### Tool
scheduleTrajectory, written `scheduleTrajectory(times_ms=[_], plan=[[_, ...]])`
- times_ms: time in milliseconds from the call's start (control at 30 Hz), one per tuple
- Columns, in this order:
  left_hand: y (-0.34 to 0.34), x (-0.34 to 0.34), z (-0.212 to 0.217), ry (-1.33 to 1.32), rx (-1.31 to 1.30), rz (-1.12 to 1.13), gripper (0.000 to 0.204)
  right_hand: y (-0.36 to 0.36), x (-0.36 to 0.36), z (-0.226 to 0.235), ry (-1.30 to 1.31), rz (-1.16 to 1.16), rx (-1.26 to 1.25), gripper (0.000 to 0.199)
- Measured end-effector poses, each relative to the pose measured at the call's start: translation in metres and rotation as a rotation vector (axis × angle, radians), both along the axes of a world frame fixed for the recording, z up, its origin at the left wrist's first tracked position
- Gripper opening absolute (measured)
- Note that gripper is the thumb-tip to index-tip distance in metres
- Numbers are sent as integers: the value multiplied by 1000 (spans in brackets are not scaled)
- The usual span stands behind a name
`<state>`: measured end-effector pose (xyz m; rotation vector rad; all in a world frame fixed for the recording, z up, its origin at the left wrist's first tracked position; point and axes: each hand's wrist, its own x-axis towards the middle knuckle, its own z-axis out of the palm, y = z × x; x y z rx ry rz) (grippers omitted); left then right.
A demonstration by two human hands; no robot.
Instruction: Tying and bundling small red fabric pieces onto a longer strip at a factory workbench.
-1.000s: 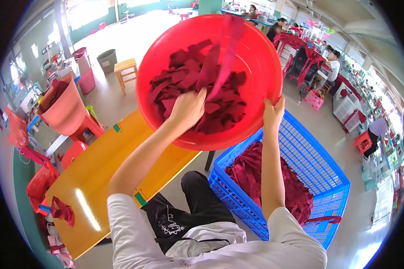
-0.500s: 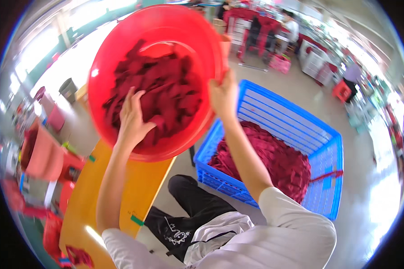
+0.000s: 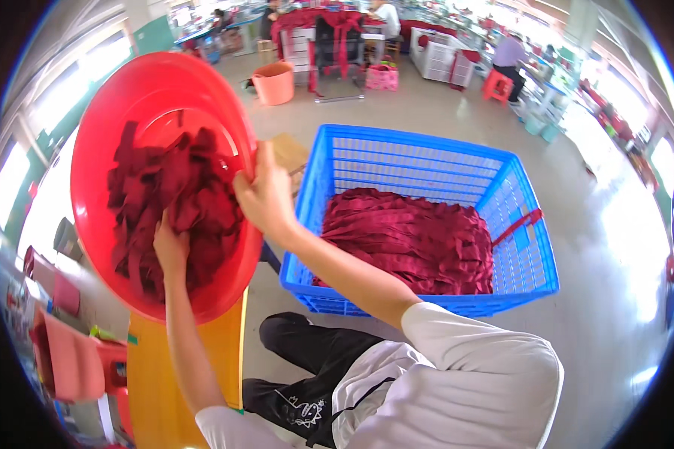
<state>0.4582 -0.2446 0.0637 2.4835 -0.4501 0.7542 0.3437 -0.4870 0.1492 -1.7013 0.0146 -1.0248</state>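
Observation:
A round red plastic basin (image 3: 97,224) is tipped toward me at the left, its far rim raised. Loose dark red fabric strips (image 3: 138,176) lie heaped in it. My right hand (image 3: 266,193) grips the basin's right rim, thumb inside. My left hand (image 3: 172,251) reaches over the near rim into the heap, its fingers bent into the strips and partly hidden among them. To the right stands a blue slatted plastic crate (image 3: 419,303), where more dark red strips (image 3: 412,243) lie in a flatter, layered pile.
Below the basin is a yellow tabletop (image 3: 157,374). One red strip (image 3: 517,226) hangs over the crate's right rim. A salmon-coloured tub (image 3: 274,84) stands on the floor behind. Farther back, people sit at work tables near a red stool (image 3: 497,86).
The basin has come lower and left and tilts more steeply. My left hand has gone from spread fingers over the strips to bent fingers among them. My view has swung right.

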Motion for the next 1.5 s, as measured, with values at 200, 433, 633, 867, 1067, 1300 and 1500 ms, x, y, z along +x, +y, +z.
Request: scheduleTrajectory(times_ms=[200, 433, 633, 867, 1067, 1300, 1500], plan=[[14, -36, 6, 105, 39, -90, 65, 8, -13, 5, 2, 22, -11, 42], [16, -63, 59, -366, 402, 300, 98, 39, -36, 16, -229, 123, -111, 35], [54, -36, 47, -108, 209, 87, 93, 50, -39, 21, -142, 135, -138, 33], [59, -30, 20, -131, 45, -54, 55, 56, -44, 23, -207, 104, -158, 34], [59, -69, 18, -10, 252, 188, 70, 57, -47, 21, -205, 152, -128, 37], [58, -30, 58, -218, 576, 123, 83, 59, -53, 22, -215, 112, -237, 38], [29, -13, 67, -63, 517, -115, 28, 58, -49, 22, -267, 139, -202, 35]])
